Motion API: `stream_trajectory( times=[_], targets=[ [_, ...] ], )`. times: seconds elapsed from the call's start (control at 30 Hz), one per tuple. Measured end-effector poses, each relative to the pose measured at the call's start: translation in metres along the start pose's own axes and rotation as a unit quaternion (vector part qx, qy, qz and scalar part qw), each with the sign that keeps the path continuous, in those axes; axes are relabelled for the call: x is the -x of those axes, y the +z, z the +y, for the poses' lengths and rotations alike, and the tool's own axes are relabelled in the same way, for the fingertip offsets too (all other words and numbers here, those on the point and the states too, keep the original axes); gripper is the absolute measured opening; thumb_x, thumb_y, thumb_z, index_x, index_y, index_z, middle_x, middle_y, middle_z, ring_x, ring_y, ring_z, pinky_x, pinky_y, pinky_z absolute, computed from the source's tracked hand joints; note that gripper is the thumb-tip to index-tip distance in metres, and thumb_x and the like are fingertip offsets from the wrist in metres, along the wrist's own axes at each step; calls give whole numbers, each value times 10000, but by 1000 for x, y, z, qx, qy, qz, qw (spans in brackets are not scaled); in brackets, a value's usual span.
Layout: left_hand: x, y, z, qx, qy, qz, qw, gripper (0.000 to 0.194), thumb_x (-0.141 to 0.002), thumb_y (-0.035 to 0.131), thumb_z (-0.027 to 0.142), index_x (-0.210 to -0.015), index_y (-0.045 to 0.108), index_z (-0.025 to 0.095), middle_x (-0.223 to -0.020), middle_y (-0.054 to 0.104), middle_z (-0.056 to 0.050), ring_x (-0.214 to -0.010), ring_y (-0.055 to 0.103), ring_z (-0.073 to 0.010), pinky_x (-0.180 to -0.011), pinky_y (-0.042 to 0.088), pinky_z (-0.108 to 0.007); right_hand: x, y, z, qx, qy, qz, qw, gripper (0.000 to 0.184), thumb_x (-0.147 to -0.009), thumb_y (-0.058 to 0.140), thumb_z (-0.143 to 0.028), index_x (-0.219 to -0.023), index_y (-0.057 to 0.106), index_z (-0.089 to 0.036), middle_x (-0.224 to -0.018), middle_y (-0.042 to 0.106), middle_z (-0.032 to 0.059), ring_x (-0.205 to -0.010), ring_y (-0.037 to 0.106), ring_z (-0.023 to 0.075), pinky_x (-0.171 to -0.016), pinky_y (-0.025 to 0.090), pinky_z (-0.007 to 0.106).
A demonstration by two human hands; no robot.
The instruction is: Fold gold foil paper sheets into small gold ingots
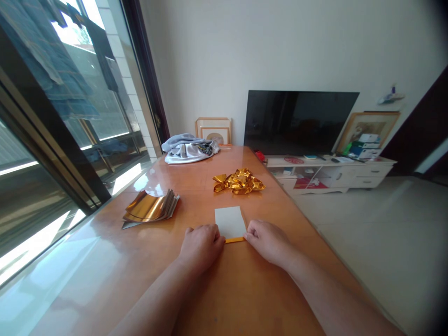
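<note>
A sheet of paper lies on the table with its pale side up, and a narrow golden strip along its near edge is folded over. At that edge's left corner my left hand is closed, fingers curled and pressing on the paper. My right hand pinches the right corner of the same edge. Beyond the sheet sits a cluster of shiny gold folded paper pieces. To the left is a stack of gold foil sheets, curling up at the ends.
The glossy wooden table runs away from me towards the wall. A grey cloth bundle rests at its far end, before picture frames. Along the right stands a low white cabinet with a television. Glass doors are on the left.
</note>
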State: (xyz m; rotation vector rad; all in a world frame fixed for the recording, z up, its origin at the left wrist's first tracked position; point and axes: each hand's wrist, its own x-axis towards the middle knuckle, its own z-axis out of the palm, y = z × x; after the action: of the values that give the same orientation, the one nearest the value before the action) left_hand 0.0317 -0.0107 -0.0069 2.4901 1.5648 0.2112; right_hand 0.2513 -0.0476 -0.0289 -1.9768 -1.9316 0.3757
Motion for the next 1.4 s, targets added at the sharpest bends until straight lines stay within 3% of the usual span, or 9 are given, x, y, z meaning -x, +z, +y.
stream_trajectory(
  times=[0.17,0.3,0.53,0.7,0.9,1.17,1.3,1.4],
  targets=[
    [0,1,-1,-2,3,14,1000,151,-896,535,351,-852,599,221,-911,703,-46,-887,618,-243,-768,355,-350,2,-3,-2,-16,-1,7,1000,168,-890,632,-344,-781,591,-223,-817,676,-20,-718,560,133,-582,244,260],
    [1,0,5,-13,77,36,996,146,-890,532,216,-1006,618,235,-1023,666,-64,-978,579,-246,-810,378,-349,2,-5,-3,-29,8,5,1000,146,-874,659,-335,-806,585,-230,-794,670,-35,-699,555,127,-572,236,256],
    [3,-7,18,-83,189,-26,978,206,-952,491,219,-966,696,230,-1066,600,-100,-991,536,-249,-837,418,-357,1,-4,-3,-32,19,2,999,135,-869,663,-336,-815,589,-237,-790,672,-41,-711,566,133,-571,241,256],
    [5,-9,23,-103,192,-64,974,235,-952,472,180,-908,702,205,-1048,604,-102,-952,538,-244,-827,432,-358,3,-6,-5,-27,29,-4,999,136,-877,658,-344,-829,589,-237,-807,675,-33,-709,564,131,-568,230,260],
    [11,-11,25,-91,170,-85,978,235,-958,463,186,-1020,687,218,-1047,623,-90,-970,558,-239,-820,443,-333,6,-10,-6,6,53,5,999,167,-893,644,-380,-822,582,-243,-807,679,-35,-700,557,132,-572,218,266],
    [16,-12,25,-106,179,-68,976,255,-947,446,171,-1040,683,195,-1051,636,-106,-956,581,-246,-852,447,-358,6,-15,0,50,67,32,996,173,-919,598,-372,-817,558,-238,-773,666,-21,-678,555,140,-557,208,276],
    [18,-11,26,-121,187,-50,974,260,-933,454,151,-1038,689,188,-1058,632,-116,-950,587,-252,-844,452,-370,10,-17,-9,39,28,79,996,218,-948,542,-390,-794,531,-237,-746,658,-25,-644,549,133,-545,207,281],
    [19,-10,26,-130,194,-42,971,269,-934,457,152,-1052,696,193,-1057,630,-122,-941,592,-260,-830,455,-382,12,-13,-20,61,16,74,995,315,-962,516,-489,-775,529,-236,-752,679,-4,-658,579,150,-552,212,288]
  ],
)
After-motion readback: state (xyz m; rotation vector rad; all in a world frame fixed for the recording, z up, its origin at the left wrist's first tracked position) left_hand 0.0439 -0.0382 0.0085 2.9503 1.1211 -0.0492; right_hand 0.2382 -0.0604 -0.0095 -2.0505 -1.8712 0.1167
